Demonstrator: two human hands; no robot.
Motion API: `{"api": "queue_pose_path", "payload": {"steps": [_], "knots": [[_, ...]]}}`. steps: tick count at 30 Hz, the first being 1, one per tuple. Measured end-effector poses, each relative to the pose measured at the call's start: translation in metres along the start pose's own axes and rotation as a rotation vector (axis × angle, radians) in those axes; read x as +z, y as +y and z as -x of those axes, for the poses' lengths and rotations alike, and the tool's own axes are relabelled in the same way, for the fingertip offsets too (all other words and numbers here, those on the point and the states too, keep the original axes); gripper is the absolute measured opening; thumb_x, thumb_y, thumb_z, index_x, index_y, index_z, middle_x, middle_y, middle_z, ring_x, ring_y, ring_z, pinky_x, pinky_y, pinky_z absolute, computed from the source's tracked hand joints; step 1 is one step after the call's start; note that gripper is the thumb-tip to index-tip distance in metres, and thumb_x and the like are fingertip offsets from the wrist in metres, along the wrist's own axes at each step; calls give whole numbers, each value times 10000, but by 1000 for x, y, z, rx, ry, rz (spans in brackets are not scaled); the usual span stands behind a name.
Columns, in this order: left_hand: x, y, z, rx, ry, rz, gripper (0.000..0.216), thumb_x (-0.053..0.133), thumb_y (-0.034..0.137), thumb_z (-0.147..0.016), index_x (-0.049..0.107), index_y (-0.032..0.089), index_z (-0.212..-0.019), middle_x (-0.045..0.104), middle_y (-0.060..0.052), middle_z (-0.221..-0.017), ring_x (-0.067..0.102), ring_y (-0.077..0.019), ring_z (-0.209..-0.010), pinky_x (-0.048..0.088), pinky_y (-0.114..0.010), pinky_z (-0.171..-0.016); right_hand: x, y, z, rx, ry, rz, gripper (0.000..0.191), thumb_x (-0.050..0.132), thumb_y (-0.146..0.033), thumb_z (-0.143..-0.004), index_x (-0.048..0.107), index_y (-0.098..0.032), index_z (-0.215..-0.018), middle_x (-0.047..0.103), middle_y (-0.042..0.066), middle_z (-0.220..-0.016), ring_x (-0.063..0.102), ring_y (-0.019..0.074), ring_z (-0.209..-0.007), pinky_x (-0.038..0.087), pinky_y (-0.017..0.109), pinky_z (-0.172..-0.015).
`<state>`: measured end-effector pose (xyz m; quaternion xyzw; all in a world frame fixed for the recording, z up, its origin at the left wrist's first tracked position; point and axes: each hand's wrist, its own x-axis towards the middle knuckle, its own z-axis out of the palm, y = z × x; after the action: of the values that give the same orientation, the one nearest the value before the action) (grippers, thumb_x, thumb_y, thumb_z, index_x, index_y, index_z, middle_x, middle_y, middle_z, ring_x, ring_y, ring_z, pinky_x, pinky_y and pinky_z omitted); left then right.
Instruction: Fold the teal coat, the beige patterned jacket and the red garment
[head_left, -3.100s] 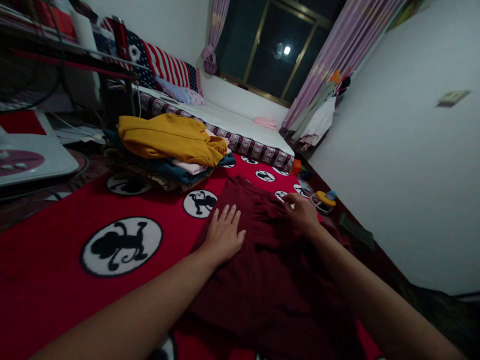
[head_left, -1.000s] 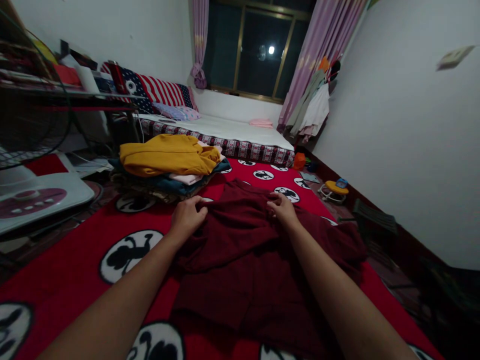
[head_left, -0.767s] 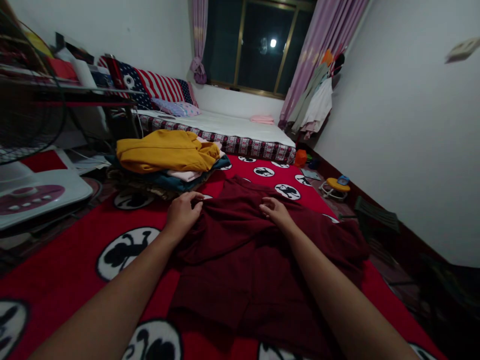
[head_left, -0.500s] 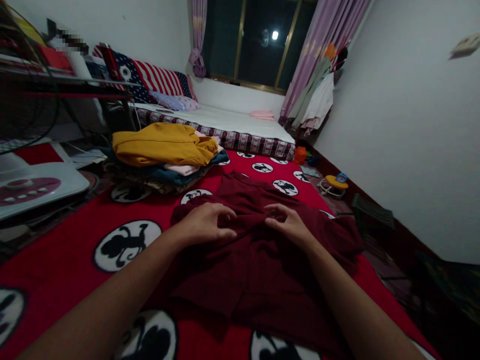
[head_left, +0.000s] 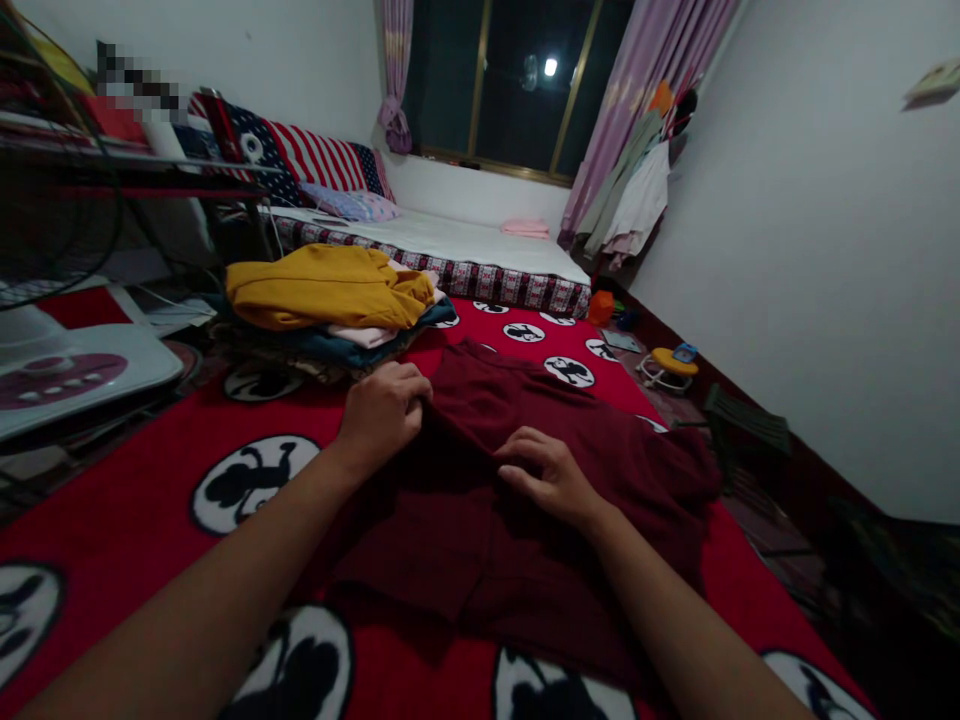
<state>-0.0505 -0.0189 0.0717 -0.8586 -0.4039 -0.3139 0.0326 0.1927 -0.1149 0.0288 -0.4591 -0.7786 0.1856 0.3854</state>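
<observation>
A dark red garment (head_left: 525,400) lies spread on a red blanket (head_left: 150,440) printed with black-and-white cartoon circles. My left hand (head_left: 382,412) is closed, pinching a fold of the garment at its left edge. Near the garment's middle, my right hand (head_left: 551,478) rests on the cloth with its fingers curled, pressing it down. Both forearms reach in from the bottom of the view.
A pile of folded clothes topped by a yellow garment (head_left: 322,285) sits just beyond my left hand. A fan base (head_left: 67,375) stands at the left. A mattress (head_left: 450,245) lies at the back, small toys (head_left: 667,365) by the right wall.
My hands went from lying flat on the garment to gripping its far part. My left hand then moved back left with a fold, and my right hand drew nearer to me.
</observation>
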Motion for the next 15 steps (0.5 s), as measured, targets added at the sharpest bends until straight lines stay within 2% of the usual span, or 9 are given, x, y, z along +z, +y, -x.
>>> {"api": "queue_pose_path", "payload": {"steps": [2, 5, 8, 11, 13, 15], "knots": [[-2, -8, -1, -44, -29, -117, 246, 462, 96, -746, 681, 205, -718, 673, -51, -822, 597, -229, -866, 440, -322, -739, 8, -4, 0, 3, -49, -21, 171, 641, -323, -850, 703, -219, -971, 649, 43, -941, 616, 155, -821, 475, 264, -728], [0, -15, -1, -88, -130, -182, 250, 471, 83, -715, 685, 206, -677, 672, -59, -768, 595, -239, -819, 427, -332, -701, 14, 3, -8, 104, 84, -37, 203, 595, -342, -876, 697, -212, -994, 677, 39, -876, 619, 149, -745, 476, 261, -685], [5, -17, -2, -26, -194, -100, 277, 472, 44, -659, 690, 215, -658, 677, -50, -768, 600, -218, -813, 425, -309, -708, 8, 26, -32, 244, 288, -15, 234, 578, -316, -856, 670, -196, -1035, 689, 46, -879, 596, 133, -640, 481, 260, -632], [9, -14, -2, 62, -226, -9, 303, 471, 20, -619, 696, 220, -646, 678, -42, -776, 606, -197, -828, 430, -283, -742, -1, 57, -66, 324, 433, 16, 321, 620, -295, -774, 647, -204, -1080, 686, 59, -1017, 612, 140, -686, 507, 277, -650], [9, -12, -2, 48, -280, 17, 319, 469, 18, -610, 706, 229, -648, 692, -35, -793, 616, -191, -827, 429, -270, -728, -3, 75, -85, 371, 463, 12, 386, 662, -314, -719, 647, -213, -1091, 697, 46, -999, 632, 159, -741, 519, 296, -683], [8, -11, -1, -14, -399, 22, 327, 472, 30, -605, 717, 242, -647, 709, -25, -776, 632, -190, -792, 421, -259, -672, 1, 88, -96, 421, 454, 11, 367, 719, -323, -651, 683, -203, -996, 714, 32, -884, 646, 179, -752, 518, 308, -709]]}}
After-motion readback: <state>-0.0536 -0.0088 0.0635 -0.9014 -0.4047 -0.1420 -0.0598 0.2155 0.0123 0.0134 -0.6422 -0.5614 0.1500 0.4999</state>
